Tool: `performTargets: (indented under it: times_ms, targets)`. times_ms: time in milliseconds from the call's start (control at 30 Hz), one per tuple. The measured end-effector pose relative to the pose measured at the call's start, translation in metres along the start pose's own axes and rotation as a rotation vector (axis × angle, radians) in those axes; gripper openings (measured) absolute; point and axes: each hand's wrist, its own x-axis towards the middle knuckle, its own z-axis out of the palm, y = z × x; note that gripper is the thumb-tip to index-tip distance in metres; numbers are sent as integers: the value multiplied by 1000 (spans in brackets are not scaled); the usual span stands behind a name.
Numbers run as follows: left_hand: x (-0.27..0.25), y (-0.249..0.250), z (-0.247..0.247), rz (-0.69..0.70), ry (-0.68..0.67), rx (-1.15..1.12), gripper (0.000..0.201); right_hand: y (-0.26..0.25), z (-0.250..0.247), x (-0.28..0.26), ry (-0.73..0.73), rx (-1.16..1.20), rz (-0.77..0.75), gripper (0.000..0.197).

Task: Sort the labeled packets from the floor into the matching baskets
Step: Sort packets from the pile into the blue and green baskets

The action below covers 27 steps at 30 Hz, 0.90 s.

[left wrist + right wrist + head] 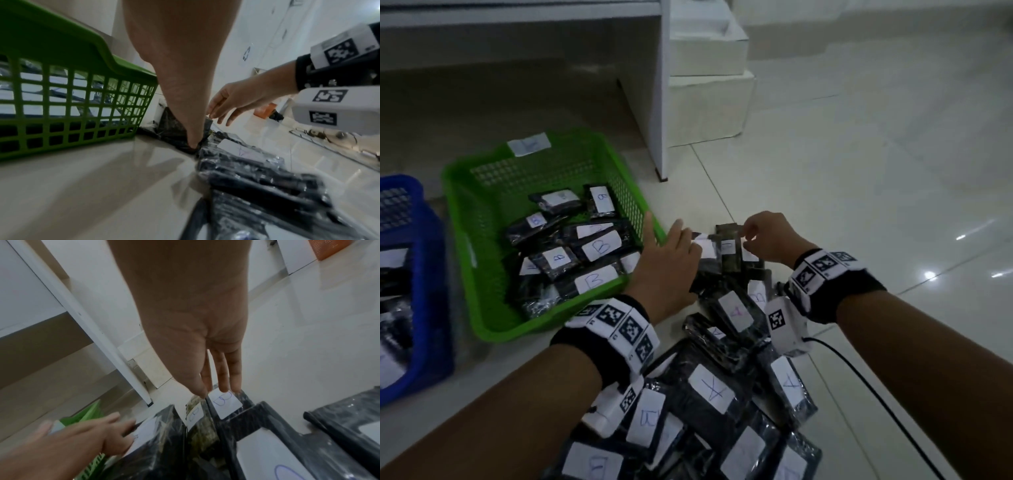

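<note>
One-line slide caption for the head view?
Both hands reach into floor packets beside the green basket of B-labeled packets.

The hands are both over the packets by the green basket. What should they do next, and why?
Probably the right hand should pinch the B packet under its fingertips and lift it; the green basket beside it already holds B packets. The left hand lies flat nearby.

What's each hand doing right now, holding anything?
Left hand: open, fingers straight, resting on a floor packet.
Right hand: fingers touching the packet pile; whether it pinches one cannot be told.
</note>
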Motion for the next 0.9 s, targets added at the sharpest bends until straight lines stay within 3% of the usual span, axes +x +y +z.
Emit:
performTargets:
  times_ms: [133,300,433,533,633,767,833,900]
  targets:
    - [-1,5,1,9,43,6,61,1,13,2,-26,-25,53,21]
    - [-4,1,-9,-51,63,-164,87,-2,29,1,-51,-31,51,32]
    - [-9,-18,-25,-100,226,-579,92,-8,36,-6,14,39,38,11]
    - [-13,-32,-38,-232,371,-1125,91,-15,48,-3,40,-6,86,32]
    - [-14,-45,-49,-429,421,-1453,87,-28,53,-2,8,-79,166,50]
    - [-17,-68,-51,-630,432,-1670,71,-42,55,1,-12,-64,134,24]
    - [-24,-81,-48,-677,398,-1681,63,-49,51,2,41,7,143,32]
    - [-33,-100,-43,-720,350,-1621,57,-59,36,6,189,141,146,36]
